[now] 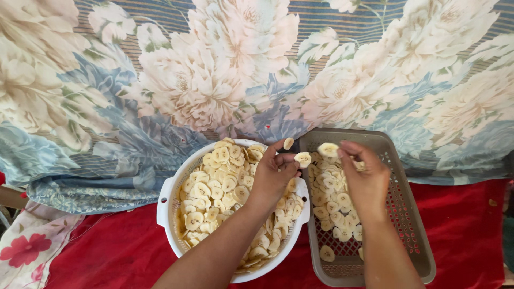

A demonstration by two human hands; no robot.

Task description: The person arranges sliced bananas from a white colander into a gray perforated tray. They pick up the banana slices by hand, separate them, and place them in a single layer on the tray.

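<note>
Two hands | left hand (272, 176) pinches banana slice (303, 159) over white colander (170, 199) | right hand (365, 179) pinches slice (327, 149) over brown basket (415, 225)

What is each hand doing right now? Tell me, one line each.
Left hand: fingers pinched on banana slices above the white colander.
Right hand: fingertips closed on a banana slice over the grey basket.

Floral blue-and-cream fabric (214, 80), red cloth (460, 230) beneath — red-flowered white cloth (27, 246) at left
</note>
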